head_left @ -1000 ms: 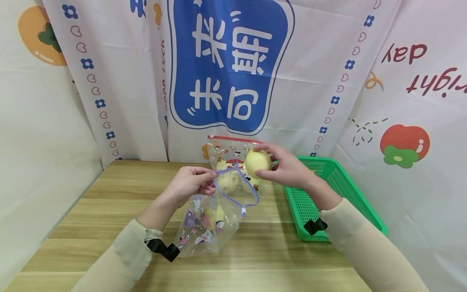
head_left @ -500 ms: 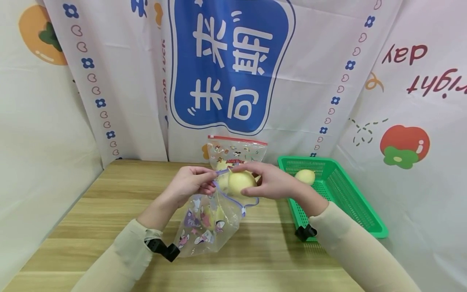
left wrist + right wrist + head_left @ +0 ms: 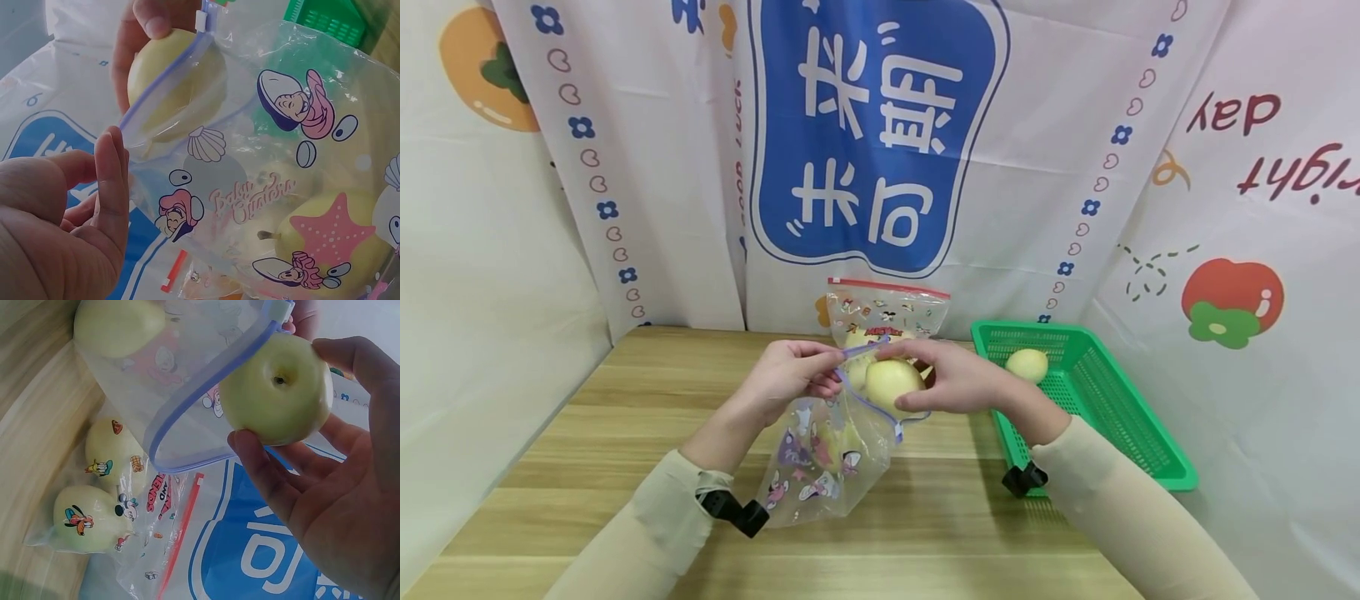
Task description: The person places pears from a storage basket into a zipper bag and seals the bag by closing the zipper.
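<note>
My left hand (image 3: 793, 372) pinches the edge of a clear zip bag (image 3: 842, 467) with a purple zip rim and cartoon prints. Its mouth gapes to the right, and a pear (image 3: 337, 237) with a stem lies inside near the bottom. In my right hand (image 3: 951, 379) I grip another pale yellow pear (image 3: 278, 390) by its sides, right at the bag's mouth. The left wrist view shows part of this pear behind the purple rim. Behind the hands stands a second clear zip bag (image 3: 889, 310) with a red zip, holding pears (image 3: 87, 519).
A green plastic basket (image 3: 1138, 417) stands on the right of the wooden table (image 3: 647, 400), with one pear (image 3: 1027, 365) in its far left corner. Printed white cloth (image 3: 685, 192) hangs behind and at both sides.
My right hand has carried its pear left and down to the purple bag's mouth, uncovering the pear in the basket and the red-zip bag. My left hand has stayed nearly still.
</note>
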A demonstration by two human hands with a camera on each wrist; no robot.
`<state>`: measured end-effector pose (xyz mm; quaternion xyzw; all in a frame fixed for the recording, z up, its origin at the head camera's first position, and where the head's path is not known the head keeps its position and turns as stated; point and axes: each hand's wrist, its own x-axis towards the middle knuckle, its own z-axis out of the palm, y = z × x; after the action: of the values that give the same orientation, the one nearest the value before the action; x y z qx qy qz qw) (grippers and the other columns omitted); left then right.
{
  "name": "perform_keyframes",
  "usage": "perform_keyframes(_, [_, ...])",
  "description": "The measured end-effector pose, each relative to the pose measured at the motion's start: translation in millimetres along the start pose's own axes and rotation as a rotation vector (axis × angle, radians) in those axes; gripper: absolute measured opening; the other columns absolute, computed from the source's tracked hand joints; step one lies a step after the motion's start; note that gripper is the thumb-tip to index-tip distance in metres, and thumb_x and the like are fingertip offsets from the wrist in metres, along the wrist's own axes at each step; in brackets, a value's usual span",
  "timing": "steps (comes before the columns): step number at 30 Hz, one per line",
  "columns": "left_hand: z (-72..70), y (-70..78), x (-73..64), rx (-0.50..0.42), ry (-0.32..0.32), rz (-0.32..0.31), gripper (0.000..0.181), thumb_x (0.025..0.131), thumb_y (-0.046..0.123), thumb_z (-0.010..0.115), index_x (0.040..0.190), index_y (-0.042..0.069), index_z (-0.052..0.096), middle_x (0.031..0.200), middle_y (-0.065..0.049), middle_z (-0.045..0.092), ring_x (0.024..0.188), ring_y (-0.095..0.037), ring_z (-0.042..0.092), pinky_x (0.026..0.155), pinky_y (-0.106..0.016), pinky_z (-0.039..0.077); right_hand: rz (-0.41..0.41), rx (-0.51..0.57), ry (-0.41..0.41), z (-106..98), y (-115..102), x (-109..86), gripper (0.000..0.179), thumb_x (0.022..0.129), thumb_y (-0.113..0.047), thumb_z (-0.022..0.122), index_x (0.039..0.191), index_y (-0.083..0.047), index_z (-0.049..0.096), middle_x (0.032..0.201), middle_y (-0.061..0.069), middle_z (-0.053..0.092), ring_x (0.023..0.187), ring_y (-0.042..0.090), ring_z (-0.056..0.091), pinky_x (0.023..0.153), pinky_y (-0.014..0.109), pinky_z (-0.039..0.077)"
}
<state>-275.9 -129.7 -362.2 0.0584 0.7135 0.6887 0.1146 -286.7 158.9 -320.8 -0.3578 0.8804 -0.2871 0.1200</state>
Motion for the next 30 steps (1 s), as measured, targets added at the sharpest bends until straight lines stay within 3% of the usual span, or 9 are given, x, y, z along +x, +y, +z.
perform_keyframes(8, [1.2,-0.4,0.3,0.011,-0.010,-0.001,0.036,0.110,0.018,0.070,0.134,-0.009,0.071,0.082,-0.002,0.077,0.069,-0.008,0.076,0.070,-0.022,0.067,0.034,-0.046,-0.110,6,4,7.7,0.062,0.099,-0.035,0.078,0.158,-0.029,0.057,0.141,0.001,0.064,0.110,0.022,0.063,0.093,0.037,0.059])
perform_keyframes(11, [1.3,0.6,-0.3,0.012,-0.008,0.003,0.036,0.110,0.018,0.070,0.134,-0.009,0.071,0.082,-0.002,0.077,0.069,-0.008,0.075,0.069,-0.022,0.067,0.061,-0.052,-0.153,11,5,15.4,0.063,0.100,-0.035,0.076,0.159,-0.029,0.057,0.147,0.001,0.063,0.118,0.022,0.062,0.101,0.042,0.057])
perform_keyframes(20, [2.1,3.6,-0.4,0.002,-0.018,0.015,0.036,0.109,0.015,0.069,0.134,-0.012,0.069,0.081,-0.001,0.079,0.067,-0.007,0.075,0.068,-0.021,0.066,0.053,-0.094,-0.228,34,0,42.5,0.066,0.099,-0.037,0.081,0.158,-0.018,0.057,0.157,0.002,0.063,0.133,0.023,0.064,0.117,0.047,0.054])
perform_keyframes(24, [1.1,4.1,-0.9,-0.014,-0.029,0.034,0.039,0.109,0.012,0.069,0.135,-0.016,0.066,0.080,-0.001,0.079,0.066,-0.006,0.075,0.067,-0.020,0.066,0.052,-0.078,-0.239,42,-5,49.4,0.056,0.097,-0.038,0.084,0.146,-0.019,0.063,0.149,0.002,0.069,0.133,0.028,0.069,0.113,0.044,0.058])
perform_keyframes(30, [-1.0,4.2,-2.6,-0.024,-0.026,0.036,0.041,0.109,0.012,0.069,0.137,-0.017,0.065,0.077,0.000,0.079,0.064,-0.005,0.074,0.065,-0.019,0.065,0.035,-0.036,-0.237,48,-10,54.7,0.036,0.095,-0.035,0.087,0.122,-0.022,0.066,0.131,-0.002,0.074,0.126,0.026,0.073,0.104,0.037,0.062])
